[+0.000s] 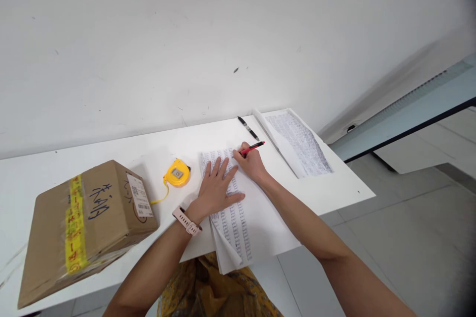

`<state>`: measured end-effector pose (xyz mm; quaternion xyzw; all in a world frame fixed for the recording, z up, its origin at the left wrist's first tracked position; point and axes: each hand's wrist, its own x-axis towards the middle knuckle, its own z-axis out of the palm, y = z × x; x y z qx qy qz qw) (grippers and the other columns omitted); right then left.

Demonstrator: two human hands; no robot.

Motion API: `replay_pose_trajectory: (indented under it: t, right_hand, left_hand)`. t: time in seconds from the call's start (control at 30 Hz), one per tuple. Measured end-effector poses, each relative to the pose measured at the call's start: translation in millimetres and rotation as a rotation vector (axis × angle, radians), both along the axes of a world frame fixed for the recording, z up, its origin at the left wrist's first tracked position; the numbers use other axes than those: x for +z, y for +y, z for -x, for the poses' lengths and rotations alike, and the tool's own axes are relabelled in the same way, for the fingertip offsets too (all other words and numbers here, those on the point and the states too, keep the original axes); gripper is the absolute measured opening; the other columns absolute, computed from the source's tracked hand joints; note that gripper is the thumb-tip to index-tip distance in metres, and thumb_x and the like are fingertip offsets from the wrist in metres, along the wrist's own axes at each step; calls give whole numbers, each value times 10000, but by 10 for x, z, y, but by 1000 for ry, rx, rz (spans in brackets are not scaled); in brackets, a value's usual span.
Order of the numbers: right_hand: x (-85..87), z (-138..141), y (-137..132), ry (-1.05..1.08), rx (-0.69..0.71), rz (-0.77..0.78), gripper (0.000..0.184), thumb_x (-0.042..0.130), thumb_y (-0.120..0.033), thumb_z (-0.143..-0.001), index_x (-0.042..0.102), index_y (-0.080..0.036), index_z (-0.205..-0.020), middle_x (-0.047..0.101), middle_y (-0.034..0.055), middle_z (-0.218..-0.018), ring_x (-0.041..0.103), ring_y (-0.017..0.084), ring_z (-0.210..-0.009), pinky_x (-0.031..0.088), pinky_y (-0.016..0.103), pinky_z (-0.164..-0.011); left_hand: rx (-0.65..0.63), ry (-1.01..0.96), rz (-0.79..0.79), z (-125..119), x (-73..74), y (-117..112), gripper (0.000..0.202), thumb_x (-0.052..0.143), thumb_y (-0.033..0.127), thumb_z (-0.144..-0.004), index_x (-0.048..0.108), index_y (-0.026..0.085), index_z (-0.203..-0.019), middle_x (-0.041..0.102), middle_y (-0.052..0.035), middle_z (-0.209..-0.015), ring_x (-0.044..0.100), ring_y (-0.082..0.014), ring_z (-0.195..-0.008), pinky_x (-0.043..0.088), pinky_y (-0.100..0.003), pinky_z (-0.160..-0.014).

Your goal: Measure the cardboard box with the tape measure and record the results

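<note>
My right hand [250, 161] is closed around a red and black pen [254, 147], its lower end hidden by my fingers at the top of a sheet of paper. The sheets of paper [243, 230] carry several columns of small handwriting and hang a little over the table's front edge, one corner curled. Flat on these sheets lies my left hand [217, 188], fingers spread, holding nothing. To its left sits a yellow tape measure [177, 173] with a short length of tape out toward a cardboard box.
The taped cardboard box [100, 228], with a white label, stands on the left of the white table [312, 198]. A black pen [248, 128] lies near the back edge. Densely written papers [297, 141] rest at the right end, and a wall [186, 49] rises behind.
</note>
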<state>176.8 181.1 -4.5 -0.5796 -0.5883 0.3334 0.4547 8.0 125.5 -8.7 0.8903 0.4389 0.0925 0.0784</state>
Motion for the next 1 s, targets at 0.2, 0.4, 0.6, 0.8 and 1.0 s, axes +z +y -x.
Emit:
replay_pose_trajectory:
  t: [0.2, 0.4, 0.6, 0.8, 1.0]
  right_hand:
    - [10, -2, -1, 4, 11, 6, 282, 577, -271, -773, 345, -238, -616, 354, -65, -541, 332, 116, -534, 275, 281, -536]
    - [14, -7, -6, 11, 5, 6, 292, 571, -270, -774, 324, -239, -621, 334, -64, -543, 319, 119, -540, 269, 280, -531]
    - [-9, -8, 7, 28, 6, 11, 295, 570, -279, -777, 324, -237, -622, 333, -61, -554, 321, 119, -554, 279, 279, -538]
    - [-13, -6, 13, 30, 7, 9, 291, 577, -267, -753, 326, -238, -609, 325, -64, -547, 319, 116, -547, 271, 280, -533]
    - [-17, -18, 18, 31, -10, -4, 290, 571, -280, -762, 327, -239, -611, 323, -62, -547, 313, 119, -545, 267, 278, -529]
  left_hand:
    - [-2, -9, 5, 1, -16, 3, 835, 518, 713, -848, 359, 222, -1503, 248, -139, -1620, 118, -365, -1507, 119, -590, -1204]
    - [-1, -26, -4, 4, -45, 8, 838, 507, 728, -843, 340, 253, -1513, 252, -110, -1624, 120, -358, -1508, 117, -588, -1205]
    - [-2, -6, 6, -1, -15, 4, 839, 507, 719, -849, 358, 216, -1504, 255, -146, -1617, 130, -371, -1504, 126, -599, -1199]
    - [-4, -27, 3, 5, -34, 9, 830, 501, 725, -848, 348, 246, -1509, 255, -117, -1621, 122, -362, -1507, 121, -597, -1202]
    - [-1, -6, 13, 2, -21, 7, 841, 498, 726, -849, 344, 232, -1512, 246, -130, -1622, 112, -361, -1509, 121, -597, -1201]
